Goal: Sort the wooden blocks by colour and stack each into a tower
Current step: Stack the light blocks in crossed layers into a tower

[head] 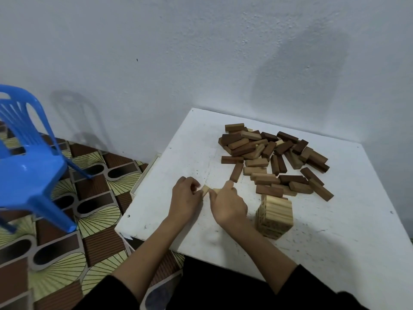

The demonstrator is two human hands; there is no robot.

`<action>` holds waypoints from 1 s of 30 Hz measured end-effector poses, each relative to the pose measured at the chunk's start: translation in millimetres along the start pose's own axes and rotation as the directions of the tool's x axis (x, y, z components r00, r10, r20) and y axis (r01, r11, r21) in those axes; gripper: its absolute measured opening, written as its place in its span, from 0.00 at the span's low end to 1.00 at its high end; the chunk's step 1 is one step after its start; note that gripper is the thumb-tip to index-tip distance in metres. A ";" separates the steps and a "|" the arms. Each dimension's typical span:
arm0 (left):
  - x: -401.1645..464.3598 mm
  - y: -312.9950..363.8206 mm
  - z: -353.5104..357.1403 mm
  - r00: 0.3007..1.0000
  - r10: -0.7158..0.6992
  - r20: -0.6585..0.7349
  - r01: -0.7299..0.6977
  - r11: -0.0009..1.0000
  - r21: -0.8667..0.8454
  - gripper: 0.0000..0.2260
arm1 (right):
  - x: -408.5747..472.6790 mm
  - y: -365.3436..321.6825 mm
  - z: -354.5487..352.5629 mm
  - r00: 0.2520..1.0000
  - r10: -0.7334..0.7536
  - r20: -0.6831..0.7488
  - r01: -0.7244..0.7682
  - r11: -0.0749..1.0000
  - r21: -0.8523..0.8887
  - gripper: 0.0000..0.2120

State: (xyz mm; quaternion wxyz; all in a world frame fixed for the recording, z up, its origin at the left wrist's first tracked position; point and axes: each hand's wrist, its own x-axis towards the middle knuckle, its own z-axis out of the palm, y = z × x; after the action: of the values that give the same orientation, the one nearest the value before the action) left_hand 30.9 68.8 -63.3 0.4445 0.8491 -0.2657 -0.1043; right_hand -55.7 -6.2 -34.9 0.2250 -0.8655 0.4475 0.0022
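Head view: your left hand (pixel 186 199) pinches a pale rectangular wooden block (pixel 205 190) on the scuffed white tabletop (pixel 335 231); your right hand (pixel 228 203) curls around another (pixel 216 190). A light-wood tower (pixel 274 217) stands just right of your right hand, with the mixed brown pile (pixel 274 157) behind.

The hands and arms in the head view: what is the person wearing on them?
Both hands, left hand and right hand, are bare: no gloves, rings or watch show. The forearms are bare too. Dark, black-looking sleeves are pushed up near the elbows on both arms.
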 end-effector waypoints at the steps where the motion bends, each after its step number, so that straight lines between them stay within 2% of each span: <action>1: -0.3 0.1 0.4 1.000 0.007 0.005 -0.007 1.000 0.001 0.05 | 3.0 0.2 4.3 1.000 0.005 -0.024 -0.004 0.999 0.054 0.18; 2: -0.5 0.3 0.8 1.000 0.017 0.013 -0.017 1.000 0.003 0.06 | 5.3 0.8 7.9 0.999 -0.005 -0.040 0.008 0.997 0.075 0.16; 5: -0.5 1.4 0.7 0.998 0.048 0.050 -0.049 0.999 0.019 0.11 | 9.4 6.1 11.5 0.995 -0.029 -0.094 0.029 1.000 -0.005 0.17; 9: -0.3 1.3 1.3 0.993 0.061 0.100 -0.065 0.997 0.040 0.14 | 8.6 9.5 7.4 0.974 0.041 -0.221 -0.050 0.998 -0.033 0.15; 13: -1.7 2.6 2.6 0.989 0.073 0.128 -0.076 0.997 0.019 0.17 | 8.9 11.2 13.3 0.984 0.030 -0.173 -0.018 0.997 0.071 0.17; 19: -3.4 1.1 -1.5 0.971 0.112 0.213 -0.105 0.993 -0.044 0.22 | 6.1 16.7 12.8 0.991 -0.078 -0.106 0.104 0.958 0.268 0.12; 21: -1.8 -1.9 -6.7 0.946 0.158 0.282 -0.153 0.987 -0.039 0.29 | 3.6 21.6 11.0 0.990 -0.103 -0.094 0.131 0.923 0.361 0.15; 24: 3.0 -4.9 -12.7 0.904 0.216 0.370 -0.235 0.972 0.006 0.38 | -1.3 28.1 14.7 0.978 -0.188 -0.092 0.209 0.846 0.491 0.25; 27: 6.7 -6.2 -16.5 0.878 0.248 0.410 -0.280 0.960 0.020 0.40 | -0.9 33.0 22.4 0.967 -0.246 -0.070 0.246 0.815 0.524 0.35; 30: 8.8 -7.9 -19.4 0.869 0.259 0.421 -0.282 0.959 -0.008 0.39 | 1.0 35.3 25.4 0.957 -0.285 -0.051 0.270 0.814 0.514 0.40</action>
State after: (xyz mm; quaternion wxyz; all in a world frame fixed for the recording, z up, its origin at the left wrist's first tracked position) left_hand 49.2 81.2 -57.9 0.3645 0.7730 -0.4736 -0.2128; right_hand -77.5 -14.6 -71.7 0.4524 -0.8293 0.2974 -0.1383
